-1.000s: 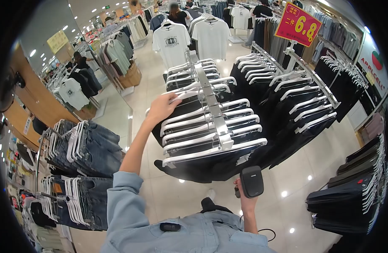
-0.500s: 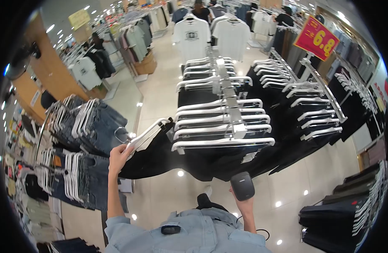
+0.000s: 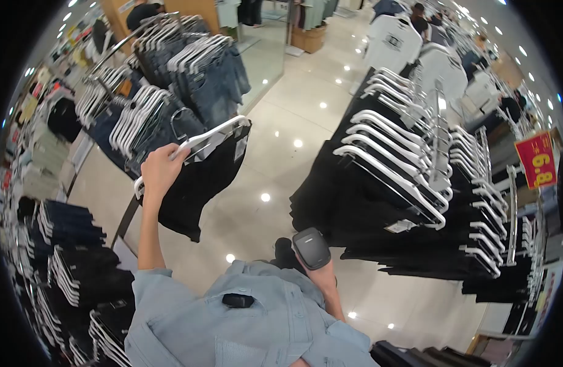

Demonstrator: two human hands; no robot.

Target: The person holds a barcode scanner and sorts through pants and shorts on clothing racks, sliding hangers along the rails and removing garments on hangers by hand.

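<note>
Hanger (image 3: 215,131) farther from rack (image 3: 440,125), in fingers (image 3: 173,153)

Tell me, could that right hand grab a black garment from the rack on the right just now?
Probably not as things stand: the right hand grips a dark handheld device, which leaves it little room to grasp. The way toward the black garments otherwise looks open.

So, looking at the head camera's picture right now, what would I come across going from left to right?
Left hand holding a white hanger with a black garment → right hand holding a dark handheld device → printed white T-shirt → red price sign.
</note>
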